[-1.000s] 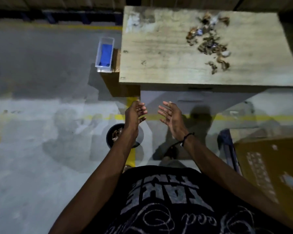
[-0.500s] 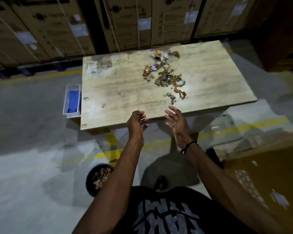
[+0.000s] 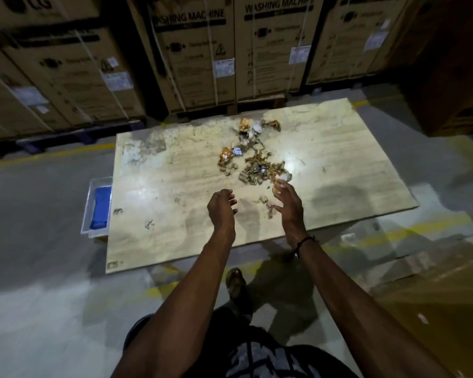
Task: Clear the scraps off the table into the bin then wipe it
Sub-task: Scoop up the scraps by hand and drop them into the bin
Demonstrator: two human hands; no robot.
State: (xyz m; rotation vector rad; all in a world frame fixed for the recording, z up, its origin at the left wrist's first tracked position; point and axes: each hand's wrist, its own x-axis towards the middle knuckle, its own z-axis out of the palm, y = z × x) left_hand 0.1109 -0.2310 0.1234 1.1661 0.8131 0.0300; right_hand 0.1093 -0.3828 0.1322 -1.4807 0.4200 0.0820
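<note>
Two bare hands are reaching over a pale, worn wooden tabletop (image 3: pixel 175 214). The left hand (image 3: pixel 221 211) is hovering with loosely curled fingers, holding nothing. The right hand (image 3: pixel 288 205) is nearer the heap of brown and white paper scraps (image 3: pixel 254 165), which is lying just beyond its relaxed fingers, strung out away from the person; its fingertips are possibly touching the nearest scrap.
</note>
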